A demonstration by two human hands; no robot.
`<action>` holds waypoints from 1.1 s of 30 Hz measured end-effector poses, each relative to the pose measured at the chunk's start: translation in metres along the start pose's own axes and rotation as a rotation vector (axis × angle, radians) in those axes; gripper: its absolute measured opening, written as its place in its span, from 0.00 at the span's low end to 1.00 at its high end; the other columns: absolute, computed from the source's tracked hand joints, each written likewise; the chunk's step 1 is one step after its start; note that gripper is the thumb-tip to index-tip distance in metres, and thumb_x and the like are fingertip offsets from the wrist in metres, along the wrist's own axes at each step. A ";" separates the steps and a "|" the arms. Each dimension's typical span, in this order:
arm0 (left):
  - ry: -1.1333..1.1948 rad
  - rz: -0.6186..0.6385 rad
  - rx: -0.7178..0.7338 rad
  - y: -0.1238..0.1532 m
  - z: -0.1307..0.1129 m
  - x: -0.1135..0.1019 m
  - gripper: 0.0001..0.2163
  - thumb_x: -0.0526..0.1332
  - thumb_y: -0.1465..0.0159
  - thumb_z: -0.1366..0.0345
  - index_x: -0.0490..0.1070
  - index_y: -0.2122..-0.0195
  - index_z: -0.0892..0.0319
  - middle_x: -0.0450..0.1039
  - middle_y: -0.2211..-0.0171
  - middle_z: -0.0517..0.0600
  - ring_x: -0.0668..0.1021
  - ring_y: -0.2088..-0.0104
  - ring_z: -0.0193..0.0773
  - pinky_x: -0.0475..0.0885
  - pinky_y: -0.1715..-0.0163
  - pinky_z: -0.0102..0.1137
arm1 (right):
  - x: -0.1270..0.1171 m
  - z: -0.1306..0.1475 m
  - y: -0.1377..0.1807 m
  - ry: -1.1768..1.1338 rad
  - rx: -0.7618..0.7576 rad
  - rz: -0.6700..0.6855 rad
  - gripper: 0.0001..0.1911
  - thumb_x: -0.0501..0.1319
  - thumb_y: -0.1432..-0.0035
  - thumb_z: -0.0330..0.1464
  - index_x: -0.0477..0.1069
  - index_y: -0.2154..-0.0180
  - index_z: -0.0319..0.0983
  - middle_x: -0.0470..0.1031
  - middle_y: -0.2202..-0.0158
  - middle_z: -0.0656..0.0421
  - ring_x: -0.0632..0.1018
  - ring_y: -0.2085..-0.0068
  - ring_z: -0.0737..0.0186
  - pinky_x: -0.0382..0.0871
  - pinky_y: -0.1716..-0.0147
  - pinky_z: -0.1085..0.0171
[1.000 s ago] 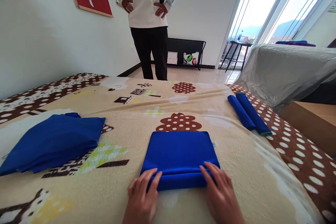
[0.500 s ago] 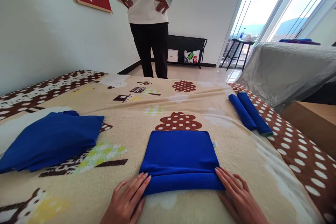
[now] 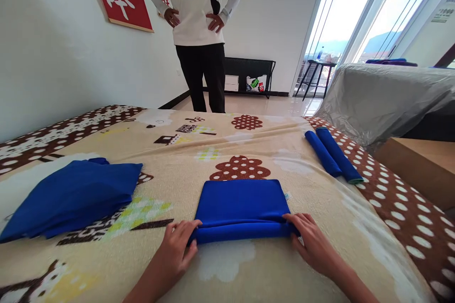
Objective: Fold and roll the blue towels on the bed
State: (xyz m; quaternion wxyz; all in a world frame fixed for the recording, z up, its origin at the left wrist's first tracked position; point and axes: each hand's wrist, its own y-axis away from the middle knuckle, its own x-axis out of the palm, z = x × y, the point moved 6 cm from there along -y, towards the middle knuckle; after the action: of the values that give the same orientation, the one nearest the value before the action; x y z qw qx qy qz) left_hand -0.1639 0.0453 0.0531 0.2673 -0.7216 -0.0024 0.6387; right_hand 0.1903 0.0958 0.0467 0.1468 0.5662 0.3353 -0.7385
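A folded blue cloth [image 3: 243,203] lies on the patterned blanket [image 3: 220,142] right in front of me, its near edge turned into a thin roll. My left hand [image 3: 176,251] is curled round the left end of that roll. My right hand [image 3: 309,241] grips the right end the same way, fingers closed on the fabric.
A loose pile of blue cloths [image 3: 71,196] lies at the left. Two rolled blue cloths [image 3: 332,154] rest at the right edge of the bed. Another person [image 3: 201,33] stands beyond the bed, hands on hips. A covered piece of furniture [image 3: 384,99] stands to the right.
Both hands went from lying flat beside the cloth's near edge to gripping its two ends. The rolled strip has tightened and moved slightly away from me.
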 end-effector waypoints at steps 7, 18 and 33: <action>-0.162 -0.037 -0.151 -0.049 -0.003 0.011 0.18 0.50 0.35 0.76 0.73 0.49 0.61 0.74 0.50 0.60 0.75 0.51 0.52 0.65 0.52 0.48 | 0.009 0.002 -0.053 0.093 0.095 -0.048 0.23 0.50 0.40 0.19 0.71 0.46 0.33 0.72 0.45 0.44 0.72 0.44 0.45 0.62 0.44 0.44; -0.074 0.067 0.130 -0.016 -0.025 0.023 0.28 0.55 0.30 0.62 0.52 0.30 0.55 0.62 0.33 0.50 0.66 0.35 0.39 0.60 0.38 0.36 | 0.029 0.004 -0.020 0.007 -0.094 0.145 0.37 0.55 0.31 0.41 0.41 0.28 0.43 0.55 0.30 0.56 0.62 0.32 0.57 0.60 0.36 0.53; -0.129 -0.036 0.169 0.002 -0.001 0.011 0.29 0.54 0.37 0.73 0.61 0.34 0.51 0.71 0.40 0.50 0.73 0.43 0.41 0.60 0.44 0.36 | 0.021 -0.013 0.002 -0.025 -0.022 0.097 0.36 0.52 0.37 0.27 0.49 0.29 0.44 0.63 0.34 0.54 0.66 0.35 0.57 0.58 0.37 0.53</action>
State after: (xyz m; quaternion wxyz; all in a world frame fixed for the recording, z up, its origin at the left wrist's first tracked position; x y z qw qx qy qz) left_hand -0.1615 0.0474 0.0425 0.3378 -0.6539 0.0214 0.6767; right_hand 0.1945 0.1066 0.0247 0.1930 0.5709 0.3135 -0.7339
